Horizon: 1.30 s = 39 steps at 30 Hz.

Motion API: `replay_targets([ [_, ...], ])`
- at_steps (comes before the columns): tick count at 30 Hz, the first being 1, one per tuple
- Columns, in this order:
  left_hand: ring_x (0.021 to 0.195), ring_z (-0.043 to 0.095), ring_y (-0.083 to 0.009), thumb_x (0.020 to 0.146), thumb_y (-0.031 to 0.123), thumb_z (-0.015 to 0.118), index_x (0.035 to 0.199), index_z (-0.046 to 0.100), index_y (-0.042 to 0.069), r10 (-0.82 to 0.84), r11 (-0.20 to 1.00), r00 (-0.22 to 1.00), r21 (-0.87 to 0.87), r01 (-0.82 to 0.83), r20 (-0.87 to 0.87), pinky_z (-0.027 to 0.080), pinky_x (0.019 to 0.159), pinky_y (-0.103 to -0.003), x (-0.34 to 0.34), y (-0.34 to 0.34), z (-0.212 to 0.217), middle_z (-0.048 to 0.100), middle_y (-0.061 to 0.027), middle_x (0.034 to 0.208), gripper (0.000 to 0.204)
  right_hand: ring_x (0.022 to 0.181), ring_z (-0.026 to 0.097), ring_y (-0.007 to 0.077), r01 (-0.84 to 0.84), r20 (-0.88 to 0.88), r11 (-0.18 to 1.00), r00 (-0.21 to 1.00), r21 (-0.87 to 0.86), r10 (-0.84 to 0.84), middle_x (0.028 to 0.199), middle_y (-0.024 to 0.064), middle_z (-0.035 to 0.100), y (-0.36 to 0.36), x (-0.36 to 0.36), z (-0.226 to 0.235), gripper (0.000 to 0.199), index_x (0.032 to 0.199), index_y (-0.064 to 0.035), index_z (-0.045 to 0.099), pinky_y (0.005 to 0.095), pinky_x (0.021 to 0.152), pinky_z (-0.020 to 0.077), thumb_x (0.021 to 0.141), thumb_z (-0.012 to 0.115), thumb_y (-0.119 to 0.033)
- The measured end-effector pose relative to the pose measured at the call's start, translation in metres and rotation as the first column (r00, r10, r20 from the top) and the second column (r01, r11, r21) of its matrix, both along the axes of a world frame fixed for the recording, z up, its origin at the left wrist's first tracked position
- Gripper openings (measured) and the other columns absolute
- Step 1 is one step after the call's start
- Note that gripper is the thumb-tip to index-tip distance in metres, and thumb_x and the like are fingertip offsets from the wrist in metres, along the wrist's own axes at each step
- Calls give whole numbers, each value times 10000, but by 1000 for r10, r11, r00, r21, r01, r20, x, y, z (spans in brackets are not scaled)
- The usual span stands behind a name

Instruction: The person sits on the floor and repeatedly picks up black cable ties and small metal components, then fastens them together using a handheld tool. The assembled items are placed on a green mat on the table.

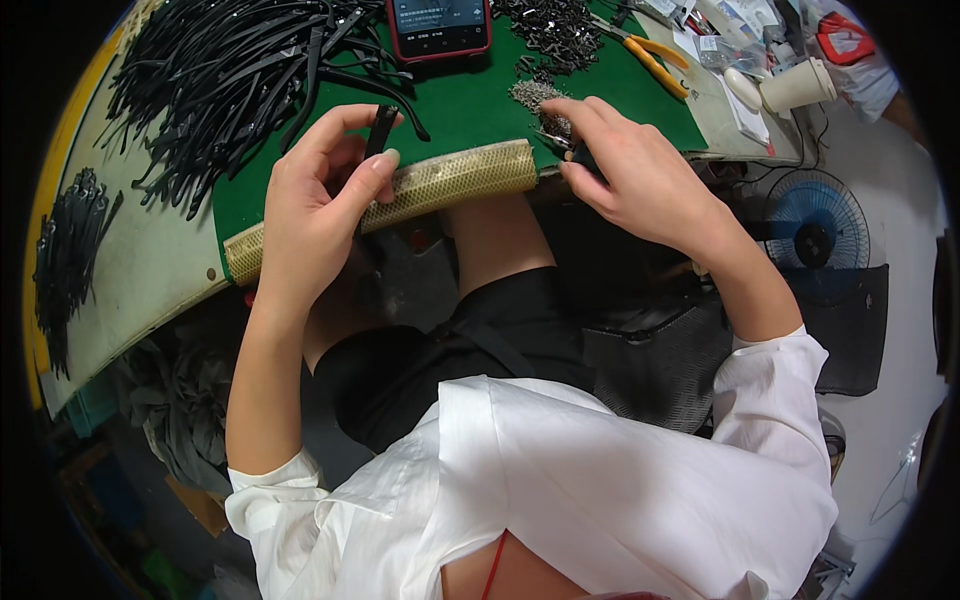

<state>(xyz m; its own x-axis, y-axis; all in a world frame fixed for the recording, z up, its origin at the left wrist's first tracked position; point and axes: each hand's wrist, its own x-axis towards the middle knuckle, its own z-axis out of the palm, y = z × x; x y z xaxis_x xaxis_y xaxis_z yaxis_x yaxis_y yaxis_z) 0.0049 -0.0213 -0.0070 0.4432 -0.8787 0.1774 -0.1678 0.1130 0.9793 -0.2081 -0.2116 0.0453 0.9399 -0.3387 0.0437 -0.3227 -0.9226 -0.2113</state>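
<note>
My left hand [320, 180] is closed, pinching a black glasses temple [380, 130] upright between thumb and fingers above the table edge. My right hand [630, 165] is closed round a dark-handled tool [579, 155], mostly hidden by the fingers; its exact kind does not show. That hand is beside a small heap of tiny silvery screw-like pieces [535, 94]. A gold mesh-patterned padded roll [465, 178] runs along the table's front edge, under the left hand. Behind the left hand lies a big pile of black glasses temples [220, 90].
A green mat [450, 110] covers the tabletop. On it are a red-cased phone [438, 28], small black parts [560, 35] and yellow-handled pliers [655, 65]. More black temples [75, 260] lie far left. A white cup [798, 87] stands right; a blue fan [815, 235] is below.
</note>
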Motion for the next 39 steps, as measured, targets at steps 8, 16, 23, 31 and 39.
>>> replay_targets([
  [8,722,556,-57,935,73,623,1256,568,-3,12,1000,998,28,-13,66,436,699,-206,-2,2,4,607,-7,804,335,858,640,389,-48,-9,998,999,34,48,993,193,620,-5,6,3,269,1132,-69,566,467,777,514,866,587,-103],
  [16,748,558,-60,939,65,618,1249,566,-5,22,1000,999,13,-23,42,451,708,-214,-3,2,3,606,-12,830,321,862,631,367,-2,2,999,1000,34,2,998,165,619,-4,6,1,261,1141,-74,551,421,756,497,886,587,-111],
  [23,753,544,-54,959,79,613,1215,579,-10,59,997,998,-56,-58,6,448,695,-214,-4,2,0,599,0,848,273,865,640,393,-40,-8,999,999,2,40,951,201,633,-4,14,4,266,1137,-64,573,474,781,512,875,574,-116],
  [31,630,563,-45,912,42,651,1011,628,-31,169,975,981,-161,-151,99,440,562,-208,-23,3,10,652,-29,714,126,893,635,397,-35,27,999,999,9,35,973,202,635,-4,17,6,302,1165,-82,580,473,805,502,865,585,-120],
  [39,517,600,-168,860,25,676,958,647,8,372,919,812,-303,-254,449,436,474,-274,-33,-6,10,658,-97,696,103,499,527,37,-150,201,217,950,964,-237,977,32,548,65,31,12,333,1264,-85,557,174,405,388,943,614,-159],
])
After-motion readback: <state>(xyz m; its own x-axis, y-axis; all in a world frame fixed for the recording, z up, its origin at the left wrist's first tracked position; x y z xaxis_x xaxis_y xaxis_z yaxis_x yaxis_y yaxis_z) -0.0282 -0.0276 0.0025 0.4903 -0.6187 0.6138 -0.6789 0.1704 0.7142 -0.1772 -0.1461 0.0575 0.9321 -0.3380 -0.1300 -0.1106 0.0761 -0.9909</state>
